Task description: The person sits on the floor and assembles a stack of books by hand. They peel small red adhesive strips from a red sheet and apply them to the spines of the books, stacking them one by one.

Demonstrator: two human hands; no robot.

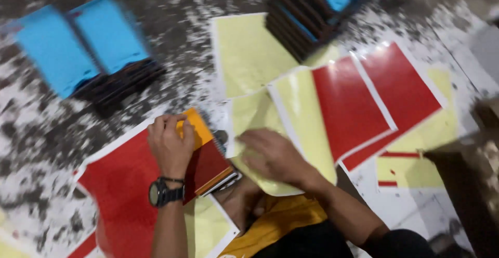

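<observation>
Two hands work: left hand (170, 144), fingers flat together, presses the small red-and-orange spiral notebook (207, 159); right hand (274, 156) lies loosely spread on the pale yellow backing sheet (260, 113), just right of those fingers.

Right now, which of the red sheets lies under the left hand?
The large red sheet at lower left, beneath the left hand and the spiral notebook; other red sheets lie right.
</observation>
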